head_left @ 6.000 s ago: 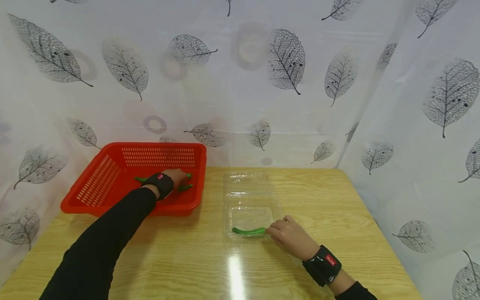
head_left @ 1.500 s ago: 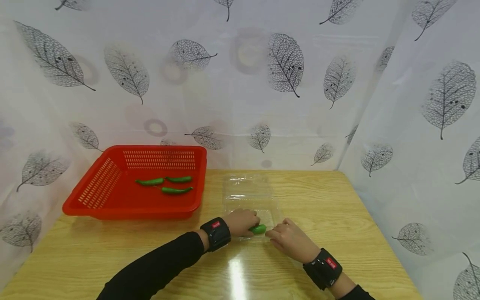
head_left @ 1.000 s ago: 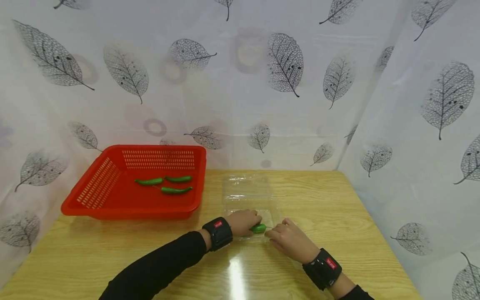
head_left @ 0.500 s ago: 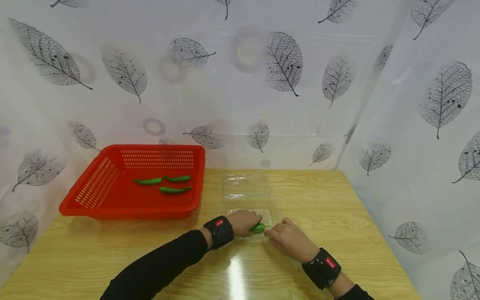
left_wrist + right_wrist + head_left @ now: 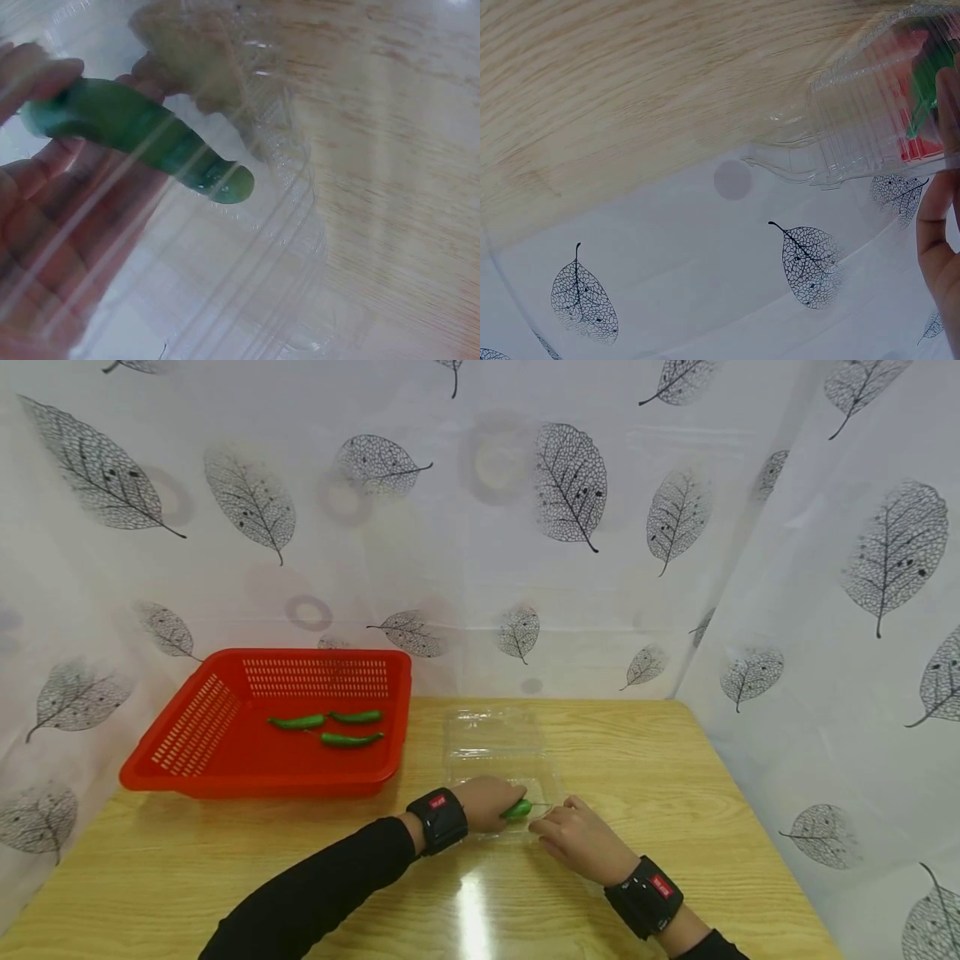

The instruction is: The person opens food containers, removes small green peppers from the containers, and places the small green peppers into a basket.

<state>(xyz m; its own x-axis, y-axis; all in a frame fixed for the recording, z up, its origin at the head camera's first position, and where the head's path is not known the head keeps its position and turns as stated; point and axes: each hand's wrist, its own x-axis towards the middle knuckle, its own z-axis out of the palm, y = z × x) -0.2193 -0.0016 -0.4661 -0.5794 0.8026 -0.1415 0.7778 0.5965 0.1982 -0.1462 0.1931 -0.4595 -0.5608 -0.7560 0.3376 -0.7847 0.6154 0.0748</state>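
Observation:
My left hand (image 5: 486, 803) is over the front half of the clear plastic clamshell container (image 5: 495, 766) and grips a green chili pepper (image 5: 517, 810). In the left wrist view that pepper (image 5: 142, 127) lies between thumb and fingers, seen through the clear wall, its blunt tip pointing away from the hand. Its thin stem points toward my right hand (image 5: 581, 839), which pinches the container's right edge with curled fingers. The right wrist view shows the right-hand fingers (image 5: 937, 217) against the container's wall (image 5: 840, 127). My left hand hides part of the container's floor.
A red slotted basket (image 5: 262, 781) stands at the left on the wooden table (image 5: 637, 752), with three green chili peppers (image 5: 352, 740) on its floor. A leaf-printed white curtain (image 5: 465, 527) hangs behind the table and along its right side.
Six seconds ago my left hand was in the basket; now it holds a pepper in the container. Over the last half second the pepper's stem end tilted slightly upward. My right hand stayed put.

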